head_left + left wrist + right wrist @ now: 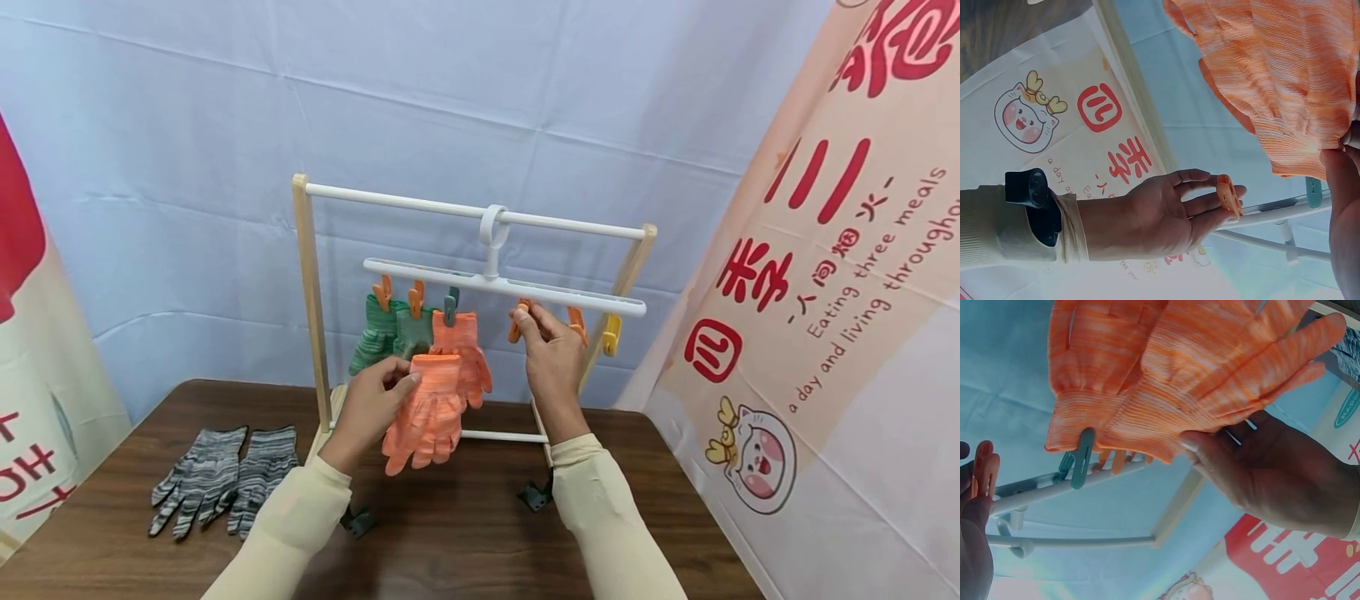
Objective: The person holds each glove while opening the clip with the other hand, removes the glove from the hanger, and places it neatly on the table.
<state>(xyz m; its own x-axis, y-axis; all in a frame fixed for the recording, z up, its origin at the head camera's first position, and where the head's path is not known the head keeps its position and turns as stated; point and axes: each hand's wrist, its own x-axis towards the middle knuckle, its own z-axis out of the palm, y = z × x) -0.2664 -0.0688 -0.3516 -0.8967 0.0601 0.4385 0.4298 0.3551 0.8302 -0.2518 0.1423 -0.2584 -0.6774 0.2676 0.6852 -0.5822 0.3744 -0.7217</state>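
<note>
My left hand (371, 408) pinches an orange knitted glove (431, 408) at its cuff, and the glove's fingers hang down. My right hand (553, 358) pinches an orange clothespin (517, 321) just below the white hanger bar (570, 296). Left of it, a second orange glove (471, 358) hangs from a dark teal clothespin (450, 310), partly behind the held one. Two green gloves hang further left, one from an orange clothespin (382, 293), the other from another orange clothespin (416, 300). In the right wrist view, the held glove (1179, 381) overlaps the hanging one.
The hanger hooks over the top rail (405, 200) of a wooden-sided rack. Right of my right hand are another orange clothespin (577, 323) and a yellow clothespin (611, 335). Grey striped gloves (198, 475) lie on the brown table (450, 542) at left. Dark clamps stand near the rack's feet.
</note>
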